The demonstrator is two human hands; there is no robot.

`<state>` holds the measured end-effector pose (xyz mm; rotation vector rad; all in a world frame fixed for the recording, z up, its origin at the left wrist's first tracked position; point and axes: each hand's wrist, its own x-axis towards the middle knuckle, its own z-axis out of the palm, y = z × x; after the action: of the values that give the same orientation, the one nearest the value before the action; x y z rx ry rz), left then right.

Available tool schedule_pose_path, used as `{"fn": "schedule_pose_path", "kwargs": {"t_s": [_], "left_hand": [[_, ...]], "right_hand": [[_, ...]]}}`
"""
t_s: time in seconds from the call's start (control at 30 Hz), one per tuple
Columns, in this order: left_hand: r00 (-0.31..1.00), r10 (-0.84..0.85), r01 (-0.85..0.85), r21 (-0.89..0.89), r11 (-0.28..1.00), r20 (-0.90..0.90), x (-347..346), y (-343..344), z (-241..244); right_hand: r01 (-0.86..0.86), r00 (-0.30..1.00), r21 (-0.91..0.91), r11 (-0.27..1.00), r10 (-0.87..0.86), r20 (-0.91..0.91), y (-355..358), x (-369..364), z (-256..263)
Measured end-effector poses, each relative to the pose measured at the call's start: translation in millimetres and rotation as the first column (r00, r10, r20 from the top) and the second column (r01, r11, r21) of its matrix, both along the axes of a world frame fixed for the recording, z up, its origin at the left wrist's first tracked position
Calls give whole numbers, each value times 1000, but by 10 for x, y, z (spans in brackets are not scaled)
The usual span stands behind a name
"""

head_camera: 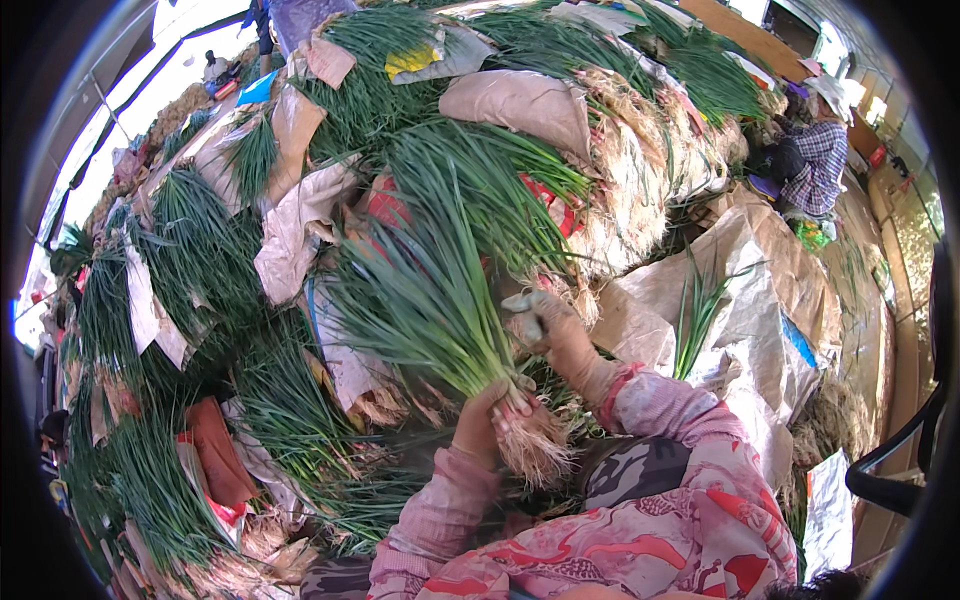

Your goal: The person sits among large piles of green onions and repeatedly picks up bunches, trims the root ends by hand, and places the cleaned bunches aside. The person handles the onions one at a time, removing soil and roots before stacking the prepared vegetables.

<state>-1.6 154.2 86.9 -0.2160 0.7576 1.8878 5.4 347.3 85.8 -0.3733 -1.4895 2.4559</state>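
Low in the middle of the head view, my left hand [484, 420] is closed around the pale lower stems of a bunch of green onions [465, 330]. Its long green leaves fan up and to the left, and its stringy roots [536, 450] hang below the hand to the right. My right hand [555, 330] is raised just right of the stems, in what looks like a worn glove with greyish fingertips. Its fingers are bent; whether they pinch anything cannot be made out. Behind the held bunch lies another green onion bunch [480, 195].
Piles of green onions [187, 262] spread left and ahead, with woven sacks [517, 105] among them. A large pile with roots outward [622, 165] stands ahead right. Pale sheeting [750, 300] lies to the right, with loose leaves [694, 322] on it. A person in a checked shirt [814, 165] is at far right.
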Motion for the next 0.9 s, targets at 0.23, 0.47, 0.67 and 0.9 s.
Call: {"fn": "schedule_pose_path", "kwargs": {"t_s": [0.23, 0.47, 0.67, 0.9], "left_hand": [[995, 22, -31, 88, 996, 101, 37, -162, 41], [978, -23, -40, 292, 956, 209, 81, -252, -254], [978, 3, -63, 280, 958, 209, 78, -210, -184], [992, 95, -109, 162, 981, 88, 178, -175, -118]], "right_hand": [[96, 995, 476, 874, -96, -23, 639, 52, -223], [-558, 810, 170, 812, 490, 321, -75, 161, -237], [-449, 878, -27, 893, 447, 173, -167, 214, -21], [-469, 868, -308, 827, 496, 9, -73, 216, -273]]}}
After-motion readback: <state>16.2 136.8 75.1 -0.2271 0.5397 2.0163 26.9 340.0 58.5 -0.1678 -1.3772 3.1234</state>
